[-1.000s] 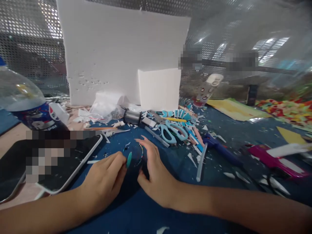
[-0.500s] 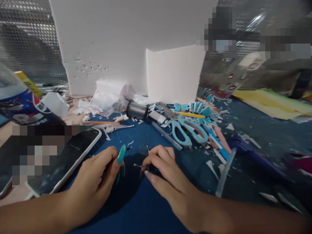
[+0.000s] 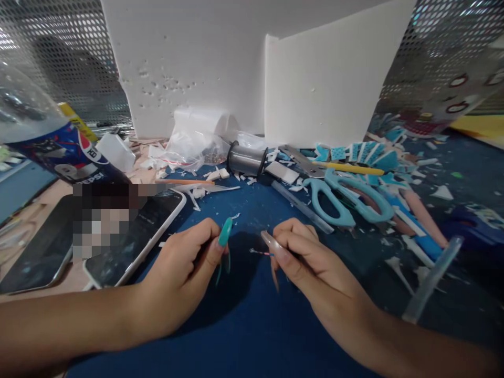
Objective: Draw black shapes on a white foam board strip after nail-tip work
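Observation:
My left hand (image 3: 179,270) is closed in a pinch above the dark blue table surface (image 3: 220,341), its long teal thumbnail pointing up. Whatever lies between those fingertips, if anything, is hidden. Facing it, my right hand (image 3: 318,262) has thumb and forefinger pressed together on a thin strand (image 3: 260,252). The strand's short end, with tiny pink and blue bits, sticks out toward the left hand; the rest is hidden behind the fingers. A gap separates the two hands. Beyond them lies a spool of clear line (image 3: 247,159) on its side.
Light-blue-handled scissors (image 3: 334,212), a yellow pencil (image 3: 354,168) and a clear tube (image 3: 301,206) lie beyond my right hand among scraps. Two phones (image 3: 157,223) and a Pepsi bottle (image 3: 74,152) are on the left. White foam boards (image 3: 189,58) stand at the back.
The whole view has shifted, so the table's things appear farther right and slightly higher. My right thumb has swung upward against the forefinger. My left hand keeps its pinch.

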The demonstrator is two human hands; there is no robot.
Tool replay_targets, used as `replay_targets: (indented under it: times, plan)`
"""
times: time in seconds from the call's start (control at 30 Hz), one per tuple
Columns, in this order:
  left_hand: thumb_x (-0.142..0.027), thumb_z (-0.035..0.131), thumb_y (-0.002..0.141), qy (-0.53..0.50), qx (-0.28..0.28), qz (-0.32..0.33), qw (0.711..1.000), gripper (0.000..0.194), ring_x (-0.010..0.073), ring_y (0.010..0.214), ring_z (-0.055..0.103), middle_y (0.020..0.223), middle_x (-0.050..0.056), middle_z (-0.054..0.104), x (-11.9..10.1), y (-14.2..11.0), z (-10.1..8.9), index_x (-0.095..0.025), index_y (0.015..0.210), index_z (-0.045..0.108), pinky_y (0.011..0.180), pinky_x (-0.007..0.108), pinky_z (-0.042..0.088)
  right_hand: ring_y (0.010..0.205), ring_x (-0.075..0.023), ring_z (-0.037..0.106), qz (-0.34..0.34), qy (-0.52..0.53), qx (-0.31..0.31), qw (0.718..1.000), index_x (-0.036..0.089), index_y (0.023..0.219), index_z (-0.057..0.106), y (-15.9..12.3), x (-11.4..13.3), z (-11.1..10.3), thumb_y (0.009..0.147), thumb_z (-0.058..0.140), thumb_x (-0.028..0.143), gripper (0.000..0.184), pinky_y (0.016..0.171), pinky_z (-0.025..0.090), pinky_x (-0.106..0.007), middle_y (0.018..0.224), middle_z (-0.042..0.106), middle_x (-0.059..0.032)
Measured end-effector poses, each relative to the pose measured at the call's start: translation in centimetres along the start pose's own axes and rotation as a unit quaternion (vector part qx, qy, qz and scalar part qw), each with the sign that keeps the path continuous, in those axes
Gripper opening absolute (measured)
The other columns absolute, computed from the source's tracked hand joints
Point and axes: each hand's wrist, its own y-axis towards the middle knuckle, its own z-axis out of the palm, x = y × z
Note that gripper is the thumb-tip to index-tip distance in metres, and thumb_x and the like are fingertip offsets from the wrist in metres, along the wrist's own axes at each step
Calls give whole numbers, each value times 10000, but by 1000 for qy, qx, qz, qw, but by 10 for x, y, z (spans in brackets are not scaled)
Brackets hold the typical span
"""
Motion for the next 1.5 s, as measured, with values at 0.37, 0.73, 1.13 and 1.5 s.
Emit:
replay_targets:
  times: [0.37,0.73,1.13,1.5]
  plan:
    - [-208,356,958,18,21,5,1000,277,60,457,430,549,-67,462,-1,3,0,-188,703,461,431,166,359,772,-161,471,-12,19,-6,1000,202,632,529,1,-3,1,997,345,356,437,794,354,-334,771,474,-10]
    - [-215,355,969,9,33,-10,999,277,64,456,443,551,-63,479,1,1,1,-190,728,489,419,164,360,773,-169,492,-3,3,-15,1000,205,594,544,2,1,0,990,360,339,457,734,378,-315,746,481,-22]
    - [-178,374,958,-10,60,54,997,267,56,474,385,576,-71,407,-3,1,-4,-193,695,417,456,175,339,737,-154,495,-4,14,-6,1000,204,621,523,2,-1,1,995,354,339,432,842,364,-349,745,480,-6]
    - [-165,389,955,34,-3,51,998,246,62,498,394,601,-62,425,1,-5,0,-199,712,399,470,183,338,799,-165,481,9,31,9,999,206,632,551,3,2,1,989,364,357,431,828,354,-348,774,467,-12]
